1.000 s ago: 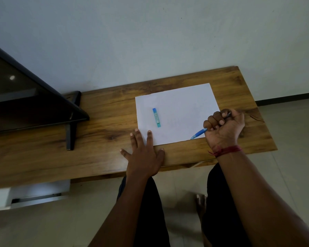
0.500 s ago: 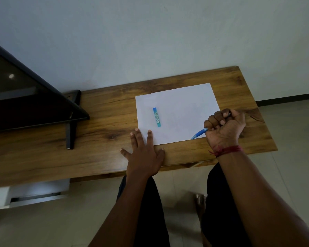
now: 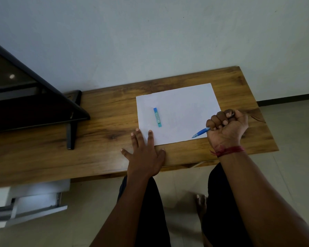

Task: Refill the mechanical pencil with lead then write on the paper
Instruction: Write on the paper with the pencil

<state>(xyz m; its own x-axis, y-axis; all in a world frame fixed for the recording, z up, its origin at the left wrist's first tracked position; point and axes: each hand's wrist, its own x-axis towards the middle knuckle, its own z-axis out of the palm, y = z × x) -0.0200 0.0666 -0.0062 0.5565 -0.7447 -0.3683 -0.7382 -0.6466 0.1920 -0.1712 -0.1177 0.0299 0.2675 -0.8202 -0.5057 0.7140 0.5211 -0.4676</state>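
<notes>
A white sheet of paper [image 3: 182,107] lies on the wooden table [image 3: 103,114]. A small blue and teal lead case [image 3: 157,117] rests on the paper's left half. My right hand [image 3: 227,129] grips a blue mechanical pencil [image 3: 201,132] in a fist at the paper's right edge, its tip pointing down-left over the sheet's near corner. My left hand [image 3: 144,154] lies flat on the table with its fingers straight, fingertips pressing the paper's near left corner.
A black monitor [image 3: 25,100] on a stand [image 3: 70,132] fills the table's left side. A pale wall runs behind the table. Below the table at the left is a white open drawer [image 3: 34,205]. My legs and a bare foot [image 3: 201,204] show under the table edge.
</notes>
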